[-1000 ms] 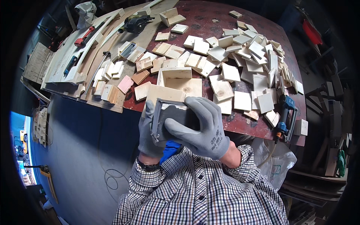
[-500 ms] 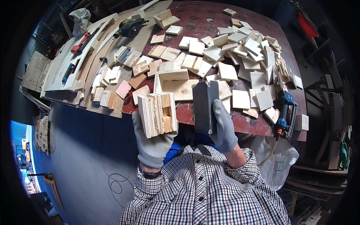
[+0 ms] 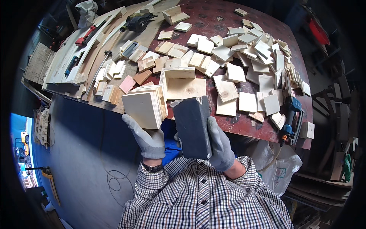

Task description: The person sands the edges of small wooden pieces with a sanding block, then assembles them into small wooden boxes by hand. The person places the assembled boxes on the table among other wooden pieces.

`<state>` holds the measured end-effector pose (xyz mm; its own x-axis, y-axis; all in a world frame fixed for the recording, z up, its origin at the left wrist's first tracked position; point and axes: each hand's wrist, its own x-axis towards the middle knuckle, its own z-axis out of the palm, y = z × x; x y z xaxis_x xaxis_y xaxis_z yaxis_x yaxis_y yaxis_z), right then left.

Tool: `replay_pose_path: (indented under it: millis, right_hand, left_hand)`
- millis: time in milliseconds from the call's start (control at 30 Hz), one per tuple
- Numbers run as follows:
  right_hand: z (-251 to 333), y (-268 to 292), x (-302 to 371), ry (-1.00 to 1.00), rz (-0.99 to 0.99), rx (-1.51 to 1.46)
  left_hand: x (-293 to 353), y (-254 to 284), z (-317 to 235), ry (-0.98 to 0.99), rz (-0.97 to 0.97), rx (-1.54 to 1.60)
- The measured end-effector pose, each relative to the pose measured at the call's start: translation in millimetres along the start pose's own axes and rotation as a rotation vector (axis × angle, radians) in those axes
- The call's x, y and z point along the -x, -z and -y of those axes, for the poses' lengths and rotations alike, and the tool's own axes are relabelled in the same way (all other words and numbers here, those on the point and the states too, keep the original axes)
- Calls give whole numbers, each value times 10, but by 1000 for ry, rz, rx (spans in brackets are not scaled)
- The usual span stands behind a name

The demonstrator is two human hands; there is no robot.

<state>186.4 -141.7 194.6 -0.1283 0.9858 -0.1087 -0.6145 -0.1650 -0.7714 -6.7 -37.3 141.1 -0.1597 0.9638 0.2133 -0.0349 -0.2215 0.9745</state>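
The left grip [image 3: 148, 140], gloved in grey, clasps a stack of pale wooden boards [image 3: 140, 110] from below, near the front edge of the red surface [image 3: 213, 11]. The right grip [image 3: 221, 147] is closed on a dark grey block [image 3: 192, 128], its palm along the block's right side. The block is tilted and stands just to the right of the stack. Beyond them on the surface sits an open-sided wooden box [image 3: 187, 87], with loose wooden pieces [image 3: 248, 101] scattered behind and to its right.
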Motion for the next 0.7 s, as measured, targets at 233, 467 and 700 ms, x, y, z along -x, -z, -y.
replay_pose_path:
  millis: [233, 467, 700]
  right_hand:
    - [41, 199, -124, 367, -108, 320]
    - [17, 292, -65, 840, -212, 1192]
    - [-17, 248, -50, 464, -89, 564]
  left_hand:
    - [-32, -31, -301, 747, 278, 1287]
    - [44, -4, -363, 1059, 411, 1676]
    - [-17, -62, -495, 1100, 201, 1670]
